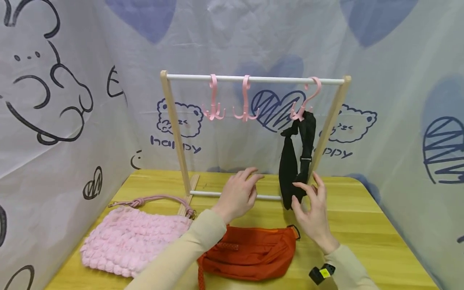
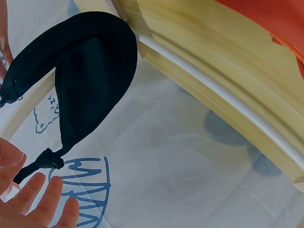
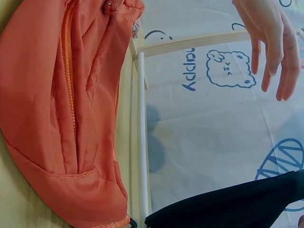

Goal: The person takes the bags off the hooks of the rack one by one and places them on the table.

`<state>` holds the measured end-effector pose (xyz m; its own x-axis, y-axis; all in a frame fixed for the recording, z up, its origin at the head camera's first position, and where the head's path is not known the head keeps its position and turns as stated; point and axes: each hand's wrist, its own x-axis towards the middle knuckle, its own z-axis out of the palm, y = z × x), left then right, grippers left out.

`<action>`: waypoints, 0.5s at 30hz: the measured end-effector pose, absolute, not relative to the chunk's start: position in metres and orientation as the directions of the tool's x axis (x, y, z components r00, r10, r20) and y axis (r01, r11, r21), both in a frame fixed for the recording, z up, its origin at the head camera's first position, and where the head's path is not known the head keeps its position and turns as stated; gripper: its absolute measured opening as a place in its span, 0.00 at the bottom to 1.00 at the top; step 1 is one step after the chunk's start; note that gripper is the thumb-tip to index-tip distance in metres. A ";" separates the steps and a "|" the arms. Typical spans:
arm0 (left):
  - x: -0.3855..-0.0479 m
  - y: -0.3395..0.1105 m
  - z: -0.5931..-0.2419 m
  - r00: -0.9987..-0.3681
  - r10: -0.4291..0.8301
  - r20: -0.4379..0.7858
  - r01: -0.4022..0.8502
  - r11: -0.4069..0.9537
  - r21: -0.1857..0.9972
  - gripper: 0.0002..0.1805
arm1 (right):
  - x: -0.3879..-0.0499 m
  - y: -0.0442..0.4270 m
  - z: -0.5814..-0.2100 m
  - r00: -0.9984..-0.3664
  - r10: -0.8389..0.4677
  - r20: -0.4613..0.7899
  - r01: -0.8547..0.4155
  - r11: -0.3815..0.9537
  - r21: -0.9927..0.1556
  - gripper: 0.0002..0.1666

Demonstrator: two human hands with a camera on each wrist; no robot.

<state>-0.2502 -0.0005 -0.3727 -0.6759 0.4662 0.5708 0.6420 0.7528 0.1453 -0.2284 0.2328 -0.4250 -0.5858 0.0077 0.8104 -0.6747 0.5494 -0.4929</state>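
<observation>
A black bag [image 1: 289, 173] hangs by its strap from the right-hand pink hook [image 1: 300, 110]. My right hand [image 1: 314, 213] is at the bag's lower end, fingers spread and loosely bent; whether the fingertips touch the cloth I cannot tell. To the left of the bag, my left hand [image 1: 239, 195] is in the air above the orange-red waist bag [image 1: 253, 253], its fingers relaxed and holding nothing. The left wrist view shows the black bag [image 2: 95, 80] beyond the left hand's fingers [image 2: 50, 197]. In the right wrist view, the left hand [image 3: 273, 42] hangs with fingers downward.
A wooden rack with a white top rail [image 1: 268, 79] stands at the back of the yellow wooden table [image 1: 362, 225]. Two more pink hooks, a left one [image 1: 214, 100] and a middle one [image 1: 245, 100], hang bare. A pink puffy bag [image 1: 134, 239] lies at the left.
</observation>
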 end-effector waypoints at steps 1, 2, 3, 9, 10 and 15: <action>-0.250 0.000 -0.373 -0.673 0.469 0.572 0.647 0.748 0.147 0.19 | -0.229 0.233 -0.425 -0.594 0.006 0.804 -0.669 0.551 -0.499 0.21; -0.250 0.001 -0.373 -0.670 0.472 0.573 0.652 0.743 0.151 0.19 | -0.229 0.233 -0.426 -0.605 0.005 0.796 -0.662 0.552 -0.507 0.20; -0.250 0.001 -0.373 -0.670 0.475 0.571 0.656 0.739 0.156 0.19 | -0.230 0.232 -0.426 -0.616 0.004 0.788 -0.656 0.552 -0.515 0.20; -0.249 0.002 -0.375 -0.676 0.476 0.563 0.657 0.735 0.167 0.19 | -0.226 0.229 -0.428 -0.703 0.000 0.711 -0.591 0.556 -0.584 0.21; -0.249 0.002 -0.376 -0.678 0.473 0.562 0.654 0.737 0.169 0.19 | -0.226 0.228 -0.429 -0.711 -0.002 0.703 -0.586 0.555 -0.590 0.21; -0.247 0.001 -0.379 -0.696 0.460 0.552 0.642 0.742 0.191 0.18 | -0.228 0.226 -0.431 -0.708 -0.019 0.706 -0.599 0.545 -0.586 0.23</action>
<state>-0.2470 0.0009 -0.3789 -0.6957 0.4595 0.5522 0.6422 0.7423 0.1913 -0.2282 0.2255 -0.4306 -0.7082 -0.0195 0.7057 -0.5993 0.5449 -0.5864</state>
